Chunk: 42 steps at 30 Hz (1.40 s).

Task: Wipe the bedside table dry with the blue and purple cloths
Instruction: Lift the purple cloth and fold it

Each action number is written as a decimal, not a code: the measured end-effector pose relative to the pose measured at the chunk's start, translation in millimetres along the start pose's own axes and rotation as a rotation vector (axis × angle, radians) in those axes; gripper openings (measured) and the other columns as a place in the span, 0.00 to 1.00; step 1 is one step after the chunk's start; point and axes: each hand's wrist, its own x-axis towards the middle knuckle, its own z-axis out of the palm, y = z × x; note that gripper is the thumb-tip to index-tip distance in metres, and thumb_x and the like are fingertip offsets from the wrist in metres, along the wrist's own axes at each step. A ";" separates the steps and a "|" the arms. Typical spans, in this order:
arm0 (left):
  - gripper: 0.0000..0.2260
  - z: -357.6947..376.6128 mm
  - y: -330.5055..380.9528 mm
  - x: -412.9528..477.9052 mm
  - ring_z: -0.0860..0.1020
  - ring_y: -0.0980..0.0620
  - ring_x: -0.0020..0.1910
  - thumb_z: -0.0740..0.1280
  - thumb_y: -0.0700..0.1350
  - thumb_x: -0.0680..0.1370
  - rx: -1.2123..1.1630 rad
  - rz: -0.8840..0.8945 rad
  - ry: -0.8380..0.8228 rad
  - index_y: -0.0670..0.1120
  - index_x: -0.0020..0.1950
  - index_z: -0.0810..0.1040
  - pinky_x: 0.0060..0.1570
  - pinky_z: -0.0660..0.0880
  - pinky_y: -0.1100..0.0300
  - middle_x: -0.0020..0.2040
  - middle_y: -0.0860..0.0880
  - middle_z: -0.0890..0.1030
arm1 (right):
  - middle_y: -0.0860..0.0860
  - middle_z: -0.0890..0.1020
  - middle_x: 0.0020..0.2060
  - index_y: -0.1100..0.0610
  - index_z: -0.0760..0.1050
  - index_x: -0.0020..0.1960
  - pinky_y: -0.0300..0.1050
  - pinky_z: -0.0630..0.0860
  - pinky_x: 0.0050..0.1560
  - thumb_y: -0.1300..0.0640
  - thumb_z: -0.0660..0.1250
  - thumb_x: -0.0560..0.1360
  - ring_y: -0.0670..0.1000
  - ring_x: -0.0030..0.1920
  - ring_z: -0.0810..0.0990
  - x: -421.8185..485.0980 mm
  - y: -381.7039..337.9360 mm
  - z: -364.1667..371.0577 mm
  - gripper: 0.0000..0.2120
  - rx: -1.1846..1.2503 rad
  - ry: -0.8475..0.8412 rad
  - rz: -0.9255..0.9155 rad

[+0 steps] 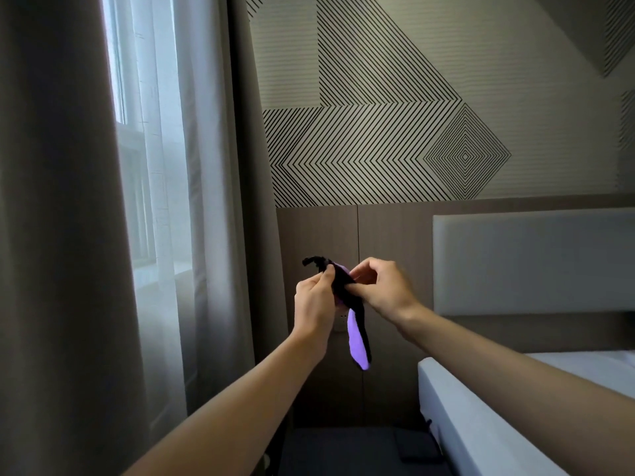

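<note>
We're holding the purple cloth (357, 341) up in mid-air w/ both hands, approx. centre of view, in front of the wood wall panel (316, 235). The left hand (314, 300) is curling its fingers round the upper part of the bunched cloth, thumb pressing against it. The right hand (381, 286) is pinching the cloth's middle btw. thumb and forefinger from the right side, the other fingers bending loosely above. One end is sticking up and left past the left hand as a dark twisted tip; the other end is hanging down below both hands, purple on its left face and v. dark along its right edge (we can't tell in this light whether that dark part is a second cloth). The cloth is hanging well above the dark worktop (336, 451), which is showing only at the bottom edge, near us, btw. the grey curtain (51, 235) on the left and the bed (481, 424) on the right. The padded headboard (532, 262) is standing against the far wall, w/ striped wallpaper (378, 115) above it.
</note>
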 end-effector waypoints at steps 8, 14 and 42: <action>0.17 -17.4 -14.6 8.3 0.81 0.49 0.48 0.54 0.51 0.85 0.171 -0.037 0.158 0.47 0.50 0.80 0.52 0.79 0.49 0.49 0.46 0.83 | 0.54 0.77 0.43 0.55 0.67 0.49 0.49 0.73 0.40 0.60 0.59 0.81 0.55 0.43 0.76 11.2 25.7 1.6 0.02 -0.198 0.167 0.187; 0.18 -43.9 -6.1 13.3 0.76 0.47 0.53 0.50 0.53 0.86 0.441 -0.031 0.298 0.45 0.57 0.75 0.53 0.68 0.53 0.58 0.45 0.79 | 0.58 0.73 0.59 0.62 0.62 0.64 0.48 0.71 0.52 0.61 0.54 0.82 0.58 0.56 0.75 27.2 41.8 -26.4 0.12 -0.068 0.138 0.430; 0.04 -84.6 26.8 36.5 0.82 0.51 0.47 0.70 0.45 0.78 0.330 0.212 0.046 0.46 0.50 0.84 0.42 0.79 0.62 0.46 0.46 0.85 | 0.48 0.81 0.36 0.54 0.79 0.39 0.41 0.73 0.42 0.53 0.79 0.65 0.48 0.42 0.79 32.8 37.0 -74.4 0.10 0.455 0.125 0.229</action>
